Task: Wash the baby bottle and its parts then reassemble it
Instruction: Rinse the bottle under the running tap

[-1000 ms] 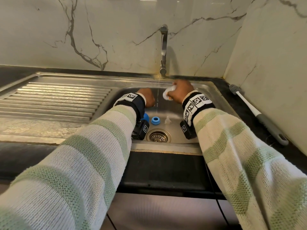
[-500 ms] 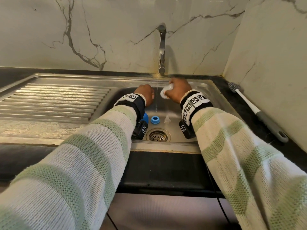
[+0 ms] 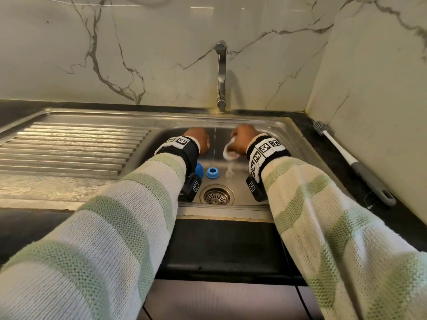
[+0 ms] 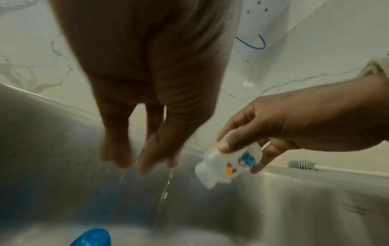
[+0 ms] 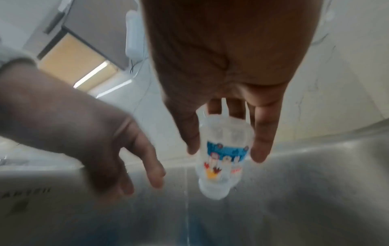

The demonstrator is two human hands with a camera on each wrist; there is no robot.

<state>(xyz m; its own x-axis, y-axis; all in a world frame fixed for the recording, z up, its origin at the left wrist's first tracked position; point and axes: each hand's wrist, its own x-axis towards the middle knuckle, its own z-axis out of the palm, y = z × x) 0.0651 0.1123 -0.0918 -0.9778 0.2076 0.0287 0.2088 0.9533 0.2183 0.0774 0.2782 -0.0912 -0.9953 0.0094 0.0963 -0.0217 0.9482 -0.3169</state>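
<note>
The right hand (image 3: pixel 242 139) pinches the clear baby bottle (image 4: pixel 229 164), mouth tilted down, just right of the thin tap stream (image 3: pixel 215 144) over the sink (image 3: pixel 286 144); the left hand (image 3: pixel 198 139) hangs beside it, grip spread and empty. The blue ring (image 3: pixel 212 172), blue cap (image 3: pixel 199 170) and clear teat (image 3: pixel 229 172) lie apart near the drain, so rinsing looks underway and reassembly has not begun.

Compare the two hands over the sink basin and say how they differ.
The right hand grips the bottle, tipped mouth-down; the left hand holds nothing. The left hand's fingers hang straight and loose, dripping; the right hand's fingers and thumb wrap the bottle's sides. The left hand sits left of the water stream, the right hand to its right. Both hang inside the sink, and both wrists wear marker bands.
</note>
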